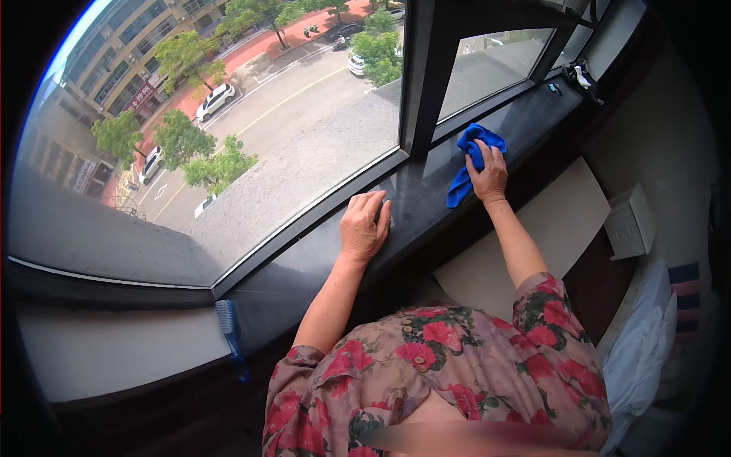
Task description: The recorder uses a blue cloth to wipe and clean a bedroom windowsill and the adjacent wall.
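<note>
A bright blue cloth lies bunched on the dark, glossy window sill. My right hand grips the cloth from above, fingers curled into its folds, with one end trailing toward the sill's near edge. Farther left, my left hand rests on the sill close to the window frame. Its fingers are bent but apart, and nothing shows in them; the palm side is hidden.
A blue brush stands at the sill's left end. Small dark and white items sit at its far right end. Below on the right are a white cabinet and white bedding. Beyond the glass lies a street with cars.
</note>
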Action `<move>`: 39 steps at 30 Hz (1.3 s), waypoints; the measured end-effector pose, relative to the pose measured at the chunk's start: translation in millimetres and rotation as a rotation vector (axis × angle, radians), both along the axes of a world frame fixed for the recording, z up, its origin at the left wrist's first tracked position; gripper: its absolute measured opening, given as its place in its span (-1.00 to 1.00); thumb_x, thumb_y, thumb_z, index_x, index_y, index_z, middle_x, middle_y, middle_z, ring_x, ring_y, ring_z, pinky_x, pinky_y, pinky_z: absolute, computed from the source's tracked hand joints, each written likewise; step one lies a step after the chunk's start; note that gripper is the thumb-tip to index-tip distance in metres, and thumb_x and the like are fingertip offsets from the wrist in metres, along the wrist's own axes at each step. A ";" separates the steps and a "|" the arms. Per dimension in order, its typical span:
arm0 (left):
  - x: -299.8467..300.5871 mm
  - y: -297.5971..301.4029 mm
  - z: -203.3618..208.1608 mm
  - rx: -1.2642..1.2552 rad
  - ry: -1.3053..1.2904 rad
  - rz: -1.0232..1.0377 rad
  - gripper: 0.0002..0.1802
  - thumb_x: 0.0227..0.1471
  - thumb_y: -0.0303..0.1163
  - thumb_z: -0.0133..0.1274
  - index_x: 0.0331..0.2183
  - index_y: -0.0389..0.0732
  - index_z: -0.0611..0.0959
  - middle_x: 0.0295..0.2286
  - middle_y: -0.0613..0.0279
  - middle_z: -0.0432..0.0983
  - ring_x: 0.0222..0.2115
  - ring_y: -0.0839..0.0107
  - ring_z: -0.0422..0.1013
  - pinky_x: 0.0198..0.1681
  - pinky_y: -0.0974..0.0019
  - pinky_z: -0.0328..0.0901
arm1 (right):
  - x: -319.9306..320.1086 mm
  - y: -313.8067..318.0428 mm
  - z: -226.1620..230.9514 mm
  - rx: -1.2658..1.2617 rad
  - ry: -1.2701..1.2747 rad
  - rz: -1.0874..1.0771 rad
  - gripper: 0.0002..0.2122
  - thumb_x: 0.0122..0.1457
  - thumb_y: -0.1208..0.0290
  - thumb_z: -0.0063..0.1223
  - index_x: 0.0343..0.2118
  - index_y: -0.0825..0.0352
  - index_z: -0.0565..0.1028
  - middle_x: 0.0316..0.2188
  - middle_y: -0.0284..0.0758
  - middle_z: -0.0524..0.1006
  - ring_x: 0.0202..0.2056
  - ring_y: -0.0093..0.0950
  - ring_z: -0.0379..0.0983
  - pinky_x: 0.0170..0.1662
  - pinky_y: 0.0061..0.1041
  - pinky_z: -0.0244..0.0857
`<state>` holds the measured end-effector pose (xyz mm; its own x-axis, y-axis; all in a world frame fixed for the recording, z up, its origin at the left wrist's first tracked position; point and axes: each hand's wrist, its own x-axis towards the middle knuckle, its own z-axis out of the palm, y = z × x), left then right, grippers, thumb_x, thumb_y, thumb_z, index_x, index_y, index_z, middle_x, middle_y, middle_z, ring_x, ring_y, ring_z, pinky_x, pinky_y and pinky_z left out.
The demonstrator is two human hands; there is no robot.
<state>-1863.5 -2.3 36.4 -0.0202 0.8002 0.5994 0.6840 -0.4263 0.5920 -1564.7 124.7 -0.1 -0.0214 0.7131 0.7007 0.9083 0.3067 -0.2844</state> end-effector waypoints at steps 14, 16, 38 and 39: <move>1.4 0.6 -2.5 0.019 0.007 0.014 -0.81 0.04 -0.44 0.20 -0.24 -0.22 0.67 -0.30 0.11 0.62 -0.26 0.13 0.53 -0.21 0.20 0.43 | -1.4 0.2 0.2 -0.007 0.015 0.014 -0.59 0.09 0.22 0.22 0.02 0.13 0.51 -0.23 -0.21 0.48 -0.12 -0.15 0.46 -0.01 -0.22 0.36; 0.6 1.4 -3.2 0.015 0.010 0.005 -0.81 0.04 -0.43 0.20 -0.24 -0.22 0.67 -0.30 0.12 0.62 -0.26 0.13 0.53 -0.22 0.20 0.43 | -0.7 1.0 -1.0 -0.018 0.012 0.009 -0.59 0.09 0.22 0.22 0.02 0.13 0.51 -0.23 -0.22 0.48 -0.13 -0.16 0.46 -0.01 -0.22 0.36; 1.0 -0.7 -1.5 0.010 0.019 -0.012 -0.80 0.03 -0.42 0.21 -0.25 -0.22 0.67 -0.30 0.14 0.62 -0.27 0.15 0.53 -0.22 0.21 0.43 | -2.7 0.4 1.1 -0.010 0.020 0.010 -0.61 0.11 0.22 0.21 0.02 0.11 0.51 -0.23 -0.20 0.47 -0.14 -0.13 0.46 -0.02 -0.21 0.36; 1.6 -2.4 -1.1 0.011 0.022 -0.007 -0.80 0.03 -0.42 0.21 -0.25 -0.22 0.67 -0.30 0.14 0.62 -0.27 0.15 0.53 -0.22 0.21 0.43 | -2.6 0.3 1.3 -0.005 0.018 0.012 -0.61 0.10 0.22 0.21 0.02 0.12 0.52 -0.24 -0.20 0.47 -0.14 -0.13 0.46 -0.03 -0.21 0.36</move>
<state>-1861.9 -4.7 35.3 -0.0009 0.7938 0.6082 0.6936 -0.4376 0.5722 -1567.2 125.0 1.2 -0.0176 0.7164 0.6975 0.8993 0.3162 -0.3021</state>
